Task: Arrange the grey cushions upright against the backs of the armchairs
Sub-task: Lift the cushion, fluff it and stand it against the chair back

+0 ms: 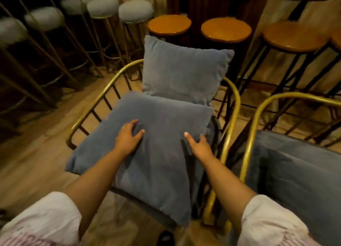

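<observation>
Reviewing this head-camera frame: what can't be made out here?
- Seat of the near armchair: hidden under the flat cushion.
- Second armchair and its cushions: cut off by the right edge.
- Left hand and right hand: palms hidden, grip unclear.
- Fluffy stools: blurred.

Dim warm light; wood-plank floor [36, 153], fluffy grey gold-legged bar stools [135, 10] left, round wooden-topped black-legged stools [226, 30] right.
</observation>
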